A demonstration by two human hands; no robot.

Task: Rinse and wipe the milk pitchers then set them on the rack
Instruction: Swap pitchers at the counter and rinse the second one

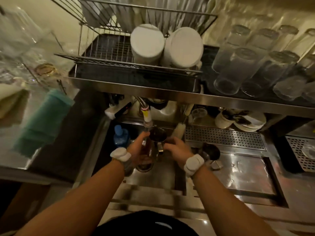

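Observation:
A steel milk pitcher (pixel 158 135) stands upright over the sink (pixel 153 176), just below the tap's nozzle (pixel 147 117). My right hand (pixel 176 147) grips it at the handle side. My left hand (pixel 137 147) is wrapped against its left wall, fingertips near the rim, and water runs down past that hand. A second dark pitcher (pixel 211 151) lies on the steel counter to the right of the sink. The wire dish rack (pixel 109 56) sits on the shelf above, with white plates (pixel 147 43) standing in its right half.
Several upturned glasses (pixel 247 68) fill the shelf right of the rack. A blue soap bottle (pixel 120 136) stands at the sink's left edge, a teal cloth (pixel 42 120) hangs further left. A brush (pixel 179 128) and a perforated drain tray (pixel 225 137) lie right of the tap.

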